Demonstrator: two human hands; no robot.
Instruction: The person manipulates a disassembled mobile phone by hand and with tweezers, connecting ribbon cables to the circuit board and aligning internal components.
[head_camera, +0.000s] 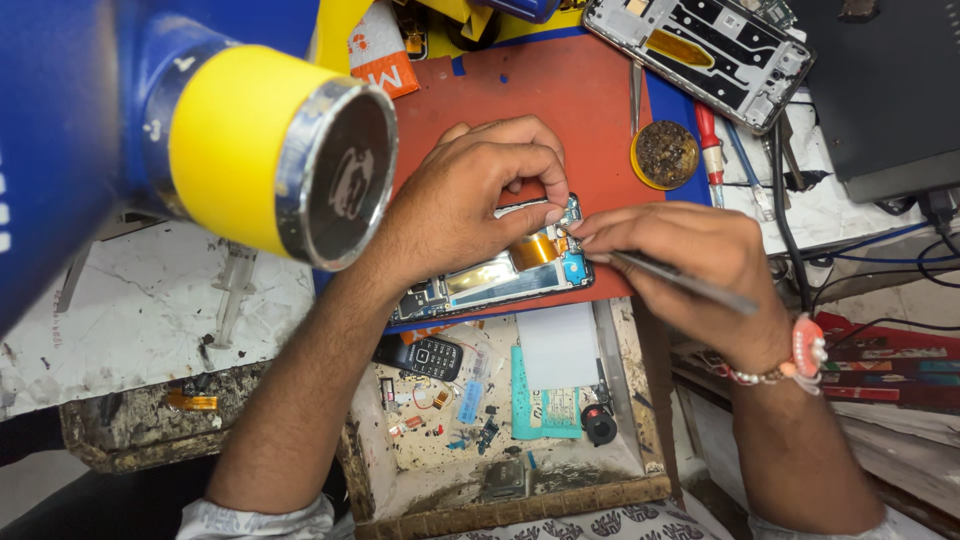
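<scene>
An opened phone (490, 280) with its back cover off lies on a red work mat (570, 100), showing its circuit board and an orange flex cable (533, 250). My left hand (475, 190) rests over the phone's upper part, its fingertips pinching at the board near the top edge. My right hand (690, 260) holds metal tweezers (680, 282), whose tip points at the board's corner next to my left fingertips. A beaded bracelet (795, 360) sits on my right wrist.
A large blue and yellow tube (270, 150) hangs close at the upper left. A second stripped phone frame (700, 50), a round tin of brown paste (664, 153), a red-handled screwdriver (708, 140) and cables lie behind. An open drawer (500, 420) below holds small parts and a keypad phone (425, 355).
</scene>
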